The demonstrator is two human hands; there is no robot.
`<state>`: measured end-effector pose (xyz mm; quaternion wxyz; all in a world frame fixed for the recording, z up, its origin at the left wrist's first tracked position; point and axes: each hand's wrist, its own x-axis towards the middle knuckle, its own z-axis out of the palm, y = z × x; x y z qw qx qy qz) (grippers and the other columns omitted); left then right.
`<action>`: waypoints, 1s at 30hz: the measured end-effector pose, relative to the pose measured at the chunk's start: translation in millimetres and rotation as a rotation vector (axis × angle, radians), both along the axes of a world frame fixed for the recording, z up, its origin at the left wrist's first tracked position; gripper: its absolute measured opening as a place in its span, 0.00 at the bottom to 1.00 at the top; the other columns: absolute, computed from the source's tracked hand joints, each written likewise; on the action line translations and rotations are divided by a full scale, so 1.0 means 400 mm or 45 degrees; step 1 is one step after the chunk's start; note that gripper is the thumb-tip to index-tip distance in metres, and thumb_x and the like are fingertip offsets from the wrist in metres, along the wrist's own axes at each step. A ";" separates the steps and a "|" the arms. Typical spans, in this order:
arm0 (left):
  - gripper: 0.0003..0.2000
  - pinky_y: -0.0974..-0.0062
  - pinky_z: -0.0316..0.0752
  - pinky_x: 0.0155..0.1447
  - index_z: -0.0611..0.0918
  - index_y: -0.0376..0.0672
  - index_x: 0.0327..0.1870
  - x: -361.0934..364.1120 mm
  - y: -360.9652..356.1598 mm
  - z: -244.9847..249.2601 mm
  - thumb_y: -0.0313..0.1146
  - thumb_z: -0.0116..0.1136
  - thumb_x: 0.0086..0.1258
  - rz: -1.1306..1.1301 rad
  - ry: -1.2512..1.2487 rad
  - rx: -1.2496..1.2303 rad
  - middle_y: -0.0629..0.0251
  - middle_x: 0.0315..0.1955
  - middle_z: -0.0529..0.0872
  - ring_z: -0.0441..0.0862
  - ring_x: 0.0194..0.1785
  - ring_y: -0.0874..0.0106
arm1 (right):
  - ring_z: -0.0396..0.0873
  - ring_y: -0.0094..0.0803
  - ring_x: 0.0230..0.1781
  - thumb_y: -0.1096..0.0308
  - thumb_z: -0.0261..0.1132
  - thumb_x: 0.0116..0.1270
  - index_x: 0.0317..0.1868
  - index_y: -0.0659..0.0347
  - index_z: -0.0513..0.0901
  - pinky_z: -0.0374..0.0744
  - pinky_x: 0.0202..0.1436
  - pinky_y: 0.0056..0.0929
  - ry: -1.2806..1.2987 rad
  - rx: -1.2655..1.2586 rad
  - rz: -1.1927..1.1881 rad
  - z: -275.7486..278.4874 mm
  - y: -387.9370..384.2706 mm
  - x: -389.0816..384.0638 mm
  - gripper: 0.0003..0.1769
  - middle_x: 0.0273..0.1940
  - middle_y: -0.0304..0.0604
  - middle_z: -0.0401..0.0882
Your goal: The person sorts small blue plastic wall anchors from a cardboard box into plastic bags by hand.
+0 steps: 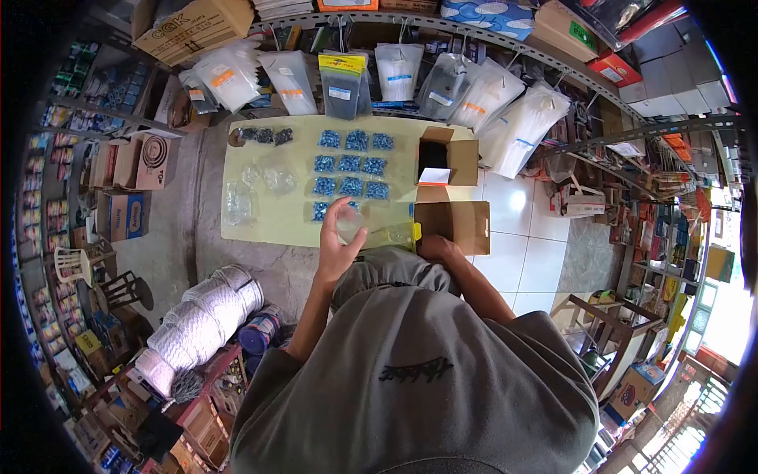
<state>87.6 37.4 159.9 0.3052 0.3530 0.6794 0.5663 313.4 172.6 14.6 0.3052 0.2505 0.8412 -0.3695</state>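
Note:
My left hand (339, 246) is raised over the table's near edge, its thumb and fingers curved around a clear, roundish piece of plastic (350, 224), apparently a small bag. Inside the near open cardboard box (467, 223) is my right hand (437, 248); its fingers are hidden there. Between the hands lies a clear container with a yellow rim (417, 231). Small clear packs of blue pieces (350, 163) lie in rows ahead of my left hand. Empty-looking clear bags (239, 202) rest at the table's left.
A second open box (433, 154) with dark contents stands behind the near one. Dark packs (266, 136) lie at the pale yellow table's (308, 217) far left corner. Plastic packets (395, 71) hang from a rack beyond. Rolls of white rope (205, 316) stand left of me.

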 end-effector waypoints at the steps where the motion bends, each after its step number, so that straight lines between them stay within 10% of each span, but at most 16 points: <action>1: 0.31 0.71 0.66 0.63 0.71 0.42 0.66 0.000 -0.003 0.001 0.22 0.65 0.57 0.002 0.002 -0.002 0.67 0.45 0.75 0.73 0.51 0.72 | 0.85 0.53 0.46 0.62 0.57 0.62 0.41 0.63 0.88 0.83 0.51 0.48 0.002 -0.002 0.002 -0.001 -0.001 -0.001 0.17 0.45 0.57 0.86; 30: 0.32 0.72 0.67 0.63 0.71 0.42 0.66 0.004 -0.005 -0.003 0.22 0.65 0.57 -0.024 -0.024 0.009 0.67 0.46 0.76 0.73 0.52 0.71 | 0.84 0.53 0.48 0.62 0.56 0.61 0.42 0.62 0.87 0.81 0.55 0.47 0.003 -0.048 -0.029 -0.015 0.001 0.008 0.18 0.45 0.58 0.86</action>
